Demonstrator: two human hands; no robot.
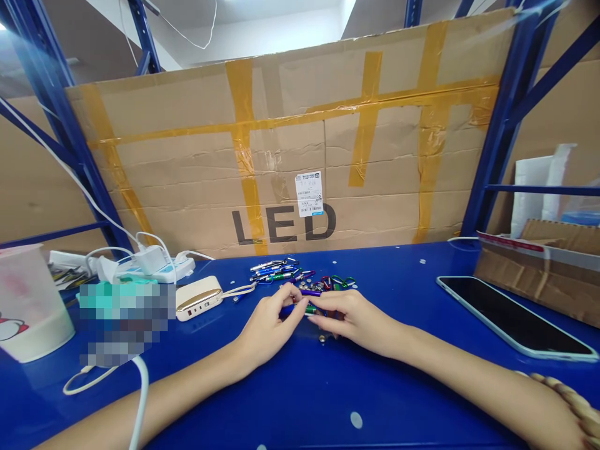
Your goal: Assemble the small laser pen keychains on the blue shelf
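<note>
Both hands meet over the middle of the blue table. My left hand [274, 319] is closed, thumb and fingers pinching a small blue metal tube [287, 310]. My right hand [354, 319] is closed too, its fingertips at a small green metal piece [310, 309] beside the left thumb; whether the blue and green pieces are joined I cannot tell. Just beyond the fingers lies a purple tube [310, 292]. Behind the hands is a pile of thin coloured metal tubes with silver ends [274, 270]. Green carabiner clips [344, 282] and small silver discs lie to its right. One silver disc [322, 339] sits nearer me.
A phone [515, 315] and an open cardboard box [539, 269] are at the right. On the left stand a white power bank [199, 298], a plastic cup [32, 306] and a power strip [159, 270] with cables. A large LED carton [197, 175] walls off the back.
</note>
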